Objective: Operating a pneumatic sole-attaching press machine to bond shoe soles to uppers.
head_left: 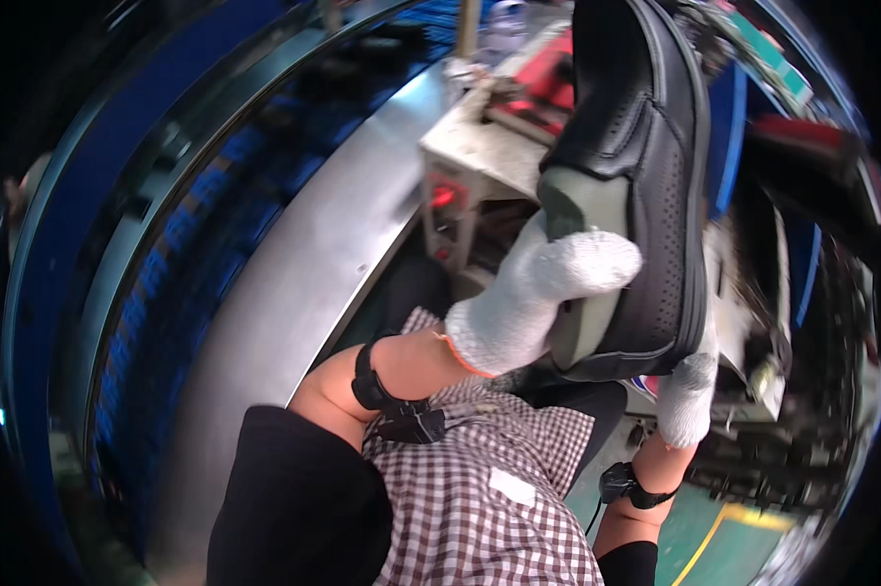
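A black slip-on shoe with rows of small perforations is held up in front of me, toe pointing away and its pale grey-green lining showing. My left hand, in a white knit glove with an orange cuff edge, grips the shoe at its opening, the thumb lying across the opening. Against the sole side near the heel is my right hand, also in a white glove and smudged dark. Its fingers are mostly hidden behind the shoe.
A metal-edged conveyor with a dark blue bed curves along my left. Beyond the shoe stands a worn white machine with a red light and a red top part. Dark machinery is on the right, above a green floor with a yellow line.
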Available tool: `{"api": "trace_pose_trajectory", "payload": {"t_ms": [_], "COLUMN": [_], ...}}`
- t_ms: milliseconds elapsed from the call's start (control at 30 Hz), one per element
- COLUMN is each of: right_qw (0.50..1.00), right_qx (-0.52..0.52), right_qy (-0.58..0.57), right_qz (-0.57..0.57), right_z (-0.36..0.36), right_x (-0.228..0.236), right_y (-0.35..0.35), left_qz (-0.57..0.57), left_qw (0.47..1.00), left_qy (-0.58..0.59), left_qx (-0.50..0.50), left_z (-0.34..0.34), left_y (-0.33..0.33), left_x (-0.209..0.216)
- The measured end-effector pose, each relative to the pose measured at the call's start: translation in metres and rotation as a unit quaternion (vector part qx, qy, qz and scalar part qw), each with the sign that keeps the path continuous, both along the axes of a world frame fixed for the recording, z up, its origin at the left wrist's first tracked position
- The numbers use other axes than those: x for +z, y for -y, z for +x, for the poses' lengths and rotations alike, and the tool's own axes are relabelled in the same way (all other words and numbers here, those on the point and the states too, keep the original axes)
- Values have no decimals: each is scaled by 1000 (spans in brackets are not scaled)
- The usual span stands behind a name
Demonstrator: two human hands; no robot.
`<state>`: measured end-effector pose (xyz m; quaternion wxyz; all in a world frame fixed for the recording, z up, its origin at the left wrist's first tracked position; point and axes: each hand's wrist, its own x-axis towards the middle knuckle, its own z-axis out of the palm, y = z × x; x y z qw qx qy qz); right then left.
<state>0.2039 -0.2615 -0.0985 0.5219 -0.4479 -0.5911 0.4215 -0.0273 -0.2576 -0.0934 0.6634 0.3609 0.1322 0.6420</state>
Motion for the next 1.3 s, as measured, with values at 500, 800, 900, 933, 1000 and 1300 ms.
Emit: {"api": "trace_pose_trajectory", "payload": {"t_ms": [500,800,900,933,1000,1300], "right_qw": [911,838,831,835,838,886], "right_qx": [-177,-196,-222,-234,-217,-119], "right_qy": [232,334,346,341,347,403], "right_qz": [292,384,374,364,362,198], "right_z": [-35,-68,-69,-70,-71,-67], "right_x": [-37,-51,-53,-54,-50,-2], "right_y": [-69,-103,-102,-101,-99,-109], "left_qz": [-383,-371,-406,-411,-380,-192], "left_qw": [749,638,587,578,493,354], "left_qy": [-258,-482,-504,-539,-635,-835], "left_qx": [476,472,486,454,458,375], "left_z": [-385,-561,-575,-570,-549,-346], "left_y": [-61,-90,-93,-94,-95,-94], "left_x": [-112,-173,-175,-175,-168,-174]}}
